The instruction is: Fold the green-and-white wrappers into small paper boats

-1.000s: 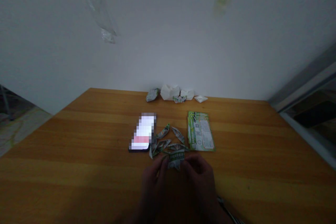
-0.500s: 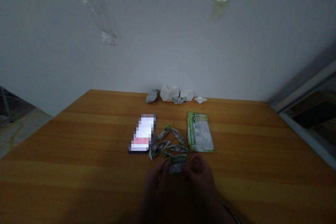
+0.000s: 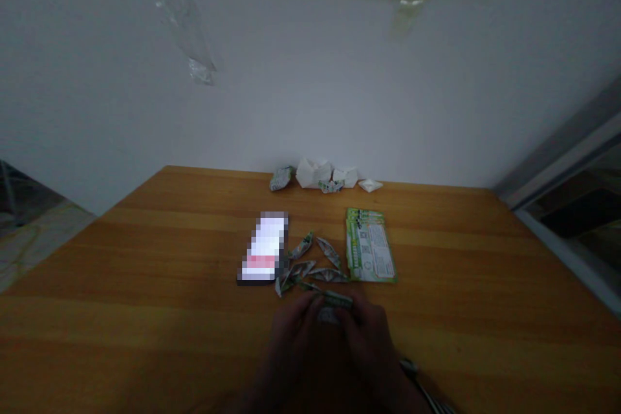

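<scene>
Between my two hands, near the front of the table, is a small folded piece of printed paper point(image 3: 334, 299), green and whitish. My left hand point(image 3: 294, 326) pinches its left side, and my right hand point(image 3: 367, 330) grips the right side with thumb and fingers. The paper's lower part is dim and partly covered by my fingers. Just beyond it lie several small folded paper boats point(image 3: 328, 274) in green and white print. A stack of green and white leaflets point(image 3: 372, 249) rests to the right of them.
A phone point(image 3: 264, 246) with a lit, blurred screen lies left of the paper boats. Along the wall stand crumpled white paper point(image 3: 313, 173), a folded white paper boat point(image 3: 370, 185) and a grey-green printed paper piece point(image 3: 281, 178). The wooden table point(image 3: 160, 252) meets a pale wall point(image 3: 339, 90).
The paper's top edge has folded down toward me, so it looks narrower. My right hand has closed in around its right end, while the left hand stays nearly in place.
</scene>
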`<state>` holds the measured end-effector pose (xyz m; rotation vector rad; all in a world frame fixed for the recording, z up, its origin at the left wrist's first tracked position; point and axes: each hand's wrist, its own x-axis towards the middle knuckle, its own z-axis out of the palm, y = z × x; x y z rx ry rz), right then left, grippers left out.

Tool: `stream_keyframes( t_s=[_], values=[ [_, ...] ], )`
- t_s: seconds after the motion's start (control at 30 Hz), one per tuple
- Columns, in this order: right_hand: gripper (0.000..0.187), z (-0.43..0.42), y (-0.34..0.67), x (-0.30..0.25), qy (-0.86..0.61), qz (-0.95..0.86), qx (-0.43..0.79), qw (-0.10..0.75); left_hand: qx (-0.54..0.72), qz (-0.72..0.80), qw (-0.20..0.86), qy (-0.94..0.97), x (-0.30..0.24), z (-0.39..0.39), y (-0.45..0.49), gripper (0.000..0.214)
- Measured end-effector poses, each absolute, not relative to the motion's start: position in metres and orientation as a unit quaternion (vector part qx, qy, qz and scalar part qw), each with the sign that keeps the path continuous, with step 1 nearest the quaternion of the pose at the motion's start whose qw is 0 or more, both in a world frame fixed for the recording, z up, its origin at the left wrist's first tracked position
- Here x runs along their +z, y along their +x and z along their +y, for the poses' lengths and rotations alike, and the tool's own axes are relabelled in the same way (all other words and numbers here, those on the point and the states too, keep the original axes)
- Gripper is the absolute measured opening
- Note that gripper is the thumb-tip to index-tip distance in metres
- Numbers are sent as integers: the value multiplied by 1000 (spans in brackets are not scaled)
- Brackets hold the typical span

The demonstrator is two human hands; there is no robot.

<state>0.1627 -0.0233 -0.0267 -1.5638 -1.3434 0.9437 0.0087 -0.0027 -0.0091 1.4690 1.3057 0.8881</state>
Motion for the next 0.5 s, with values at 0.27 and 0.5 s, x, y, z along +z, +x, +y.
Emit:
stream_keyframes(
  t_s=[0.27,0.5],
  values=[
    [13,-22,162,-35,-584,-532,432,435,351,520,542,560,-6,4,7,14],
    [5,-19,165,-32,-552,-514,451,477,370,464,622,511,-21,2,4,32]
  ],
)
